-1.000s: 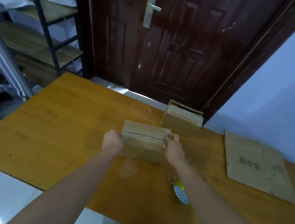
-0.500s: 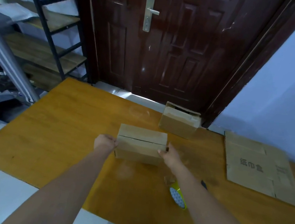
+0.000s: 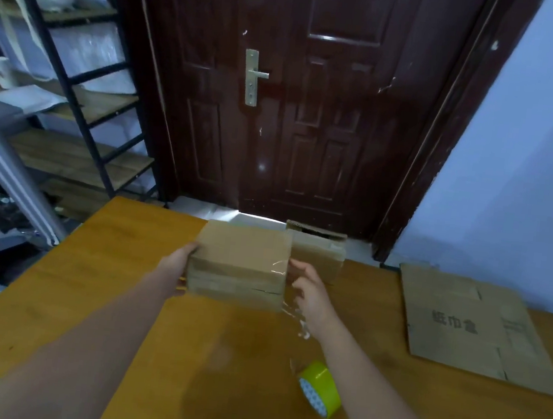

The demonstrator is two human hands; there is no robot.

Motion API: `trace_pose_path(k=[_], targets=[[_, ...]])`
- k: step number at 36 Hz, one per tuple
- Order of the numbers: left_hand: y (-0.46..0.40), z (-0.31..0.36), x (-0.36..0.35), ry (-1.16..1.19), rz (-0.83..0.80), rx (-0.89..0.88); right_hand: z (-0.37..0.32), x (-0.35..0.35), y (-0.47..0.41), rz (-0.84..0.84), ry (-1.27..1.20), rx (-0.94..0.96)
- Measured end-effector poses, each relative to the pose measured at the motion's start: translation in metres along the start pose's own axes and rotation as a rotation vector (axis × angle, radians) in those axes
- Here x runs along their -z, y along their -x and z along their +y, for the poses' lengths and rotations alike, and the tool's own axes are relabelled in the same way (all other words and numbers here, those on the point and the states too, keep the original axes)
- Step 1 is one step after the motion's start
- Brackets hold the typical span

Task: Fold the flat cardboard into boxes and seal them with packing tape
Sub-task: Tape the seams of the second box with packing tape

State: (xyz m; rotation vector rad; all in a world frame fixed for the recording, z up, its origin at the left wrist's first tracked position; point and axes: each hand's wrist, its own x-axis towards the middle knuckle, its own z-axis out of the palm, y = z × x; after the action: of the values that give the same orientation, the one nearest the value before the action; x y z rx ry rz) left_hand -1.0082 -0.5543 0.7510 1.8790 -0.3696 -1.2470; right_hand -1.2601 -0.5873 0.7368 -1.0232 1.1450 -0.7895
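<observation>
Lifted above the orange wooden table (image 3: 95, 278), the folded brown cardboard box (image 3: 239, 267) was gripped at its ends by the left hand (image 3: 177, 267) and right hand (image 3: 310, 290), where loose clear tape could snag and peel its seal.

box (image 3: 239, 263) held above table (image 3: 86, 291), tilted, seam facing camera | left hand (image 3: 177, 263) grips its left end | right hand (image 3: 309, 290) at its right end, clear tape trailing there | second box (image 3: 318, 257) at far edge | flat cardboard (image 3: 471, 328) near right edge | tape roll (image 3: 320, 388) near front edge
</observation>
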Motion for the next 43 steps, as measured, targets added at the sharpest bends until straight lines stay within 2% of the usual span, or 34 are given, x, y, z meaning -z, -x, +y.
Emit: trace_pose_path(k=[3,7,10,13,16,19,27,34,38,43], targets=[[0.004,0.0,-0.001,0.012,-0.076,-0.107,-0.008,0.004,-0.001,0.045,-0.034,0.001],[0.012,-0.004,-0.008,-0.026,-0.153,-0.247,-0.024,0.011,-0.005,0.081,0.085,0.041],[0.016,-0.003,-0.014,-0.072,-0.193,-0.337,-0.032,0.015,-0.008,0.119,0.083,0.036],[0.013,0.001,-0.018,-0.16,-0.166,-0.395,-0.034,0.017,-0.008,0.14,0.106,0.031],[0.006,-0.002,-0.018,-0.222,-0.057,-0.42,-0.033,0.015,-0.008,0.13,0.116,0.027],[0.0,-0.007,-0.017,-0.187,-0.012,-0.396,-0.024,0.007,-0.01,0.097,0.146,0.012],[-0.027,-0.017,0.004,-0.062,-0.134,-0.225,-0.001,-0.029,-0.028,0.074,0.156,-0.102],[-0.065,-0.008,0.028,0.084,-0.188,-0.133,0.004,-0.068,-0.062,0.157,0.099,-0.17],[-0.095,0.004,0.034,0.083,-0.152,-0.085,0.006,-0.085,-0.084,0.204,0.15,-0.196],[-0.128,0.012,0.035,-0.073,-0.14,-0.056,0.017,-0.099,-0.108,0.264,0.223,-0.231]])
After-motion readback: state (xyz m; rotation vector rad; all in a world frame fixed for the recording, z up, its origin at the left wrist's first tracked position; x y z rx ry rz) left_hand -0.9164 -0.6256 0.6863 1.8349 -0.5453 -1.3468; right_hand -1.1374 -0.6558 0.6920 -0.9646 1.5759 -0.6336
